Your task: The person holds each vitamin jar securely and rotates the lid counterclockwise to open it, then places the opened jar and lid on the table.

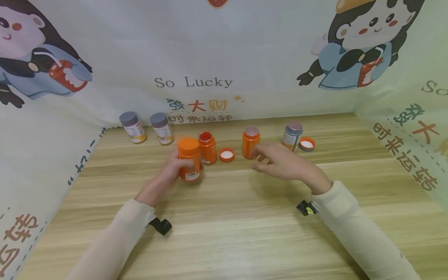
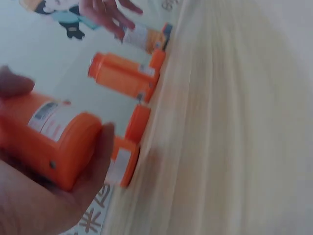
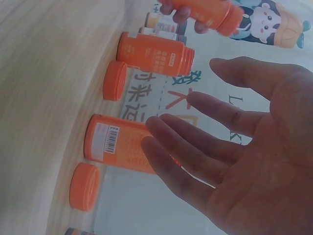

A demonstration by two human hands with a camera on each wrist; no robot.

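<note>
My left hand (image 1: 173,165) grips a capped orange bottle (image 1: 189,152), held up above the table with its cap on top. In the left wrist view, the thumb and fingers wrap round its body near the base. Just right of it stands an uncapped orange bottle (image 1: 208,149) with its mouth showing. My right hand (image 1: 281,161) holds nothing, its fingers spread and slightly bent. Its fingertips are beside another orange bottle (image 1: 250,146) with a patterned seal over its mouth. In the right wrist view, an orange cap (image 3: 84,187) lies by that bottle, hidden behind the hand in the head view.
Two grey-capped bottles (image 1: 163,130) stand at the back left. An upturned orange cap (image 1: 226,154) lies between the two standing orange bottles. Behind my right hand are a sealed grey bottle (image 1: 292,134) and an upturned cap (image 1: 307,144). A printed cloth backdrop (image 1: 196,50) encloses the wooden table.
</note>
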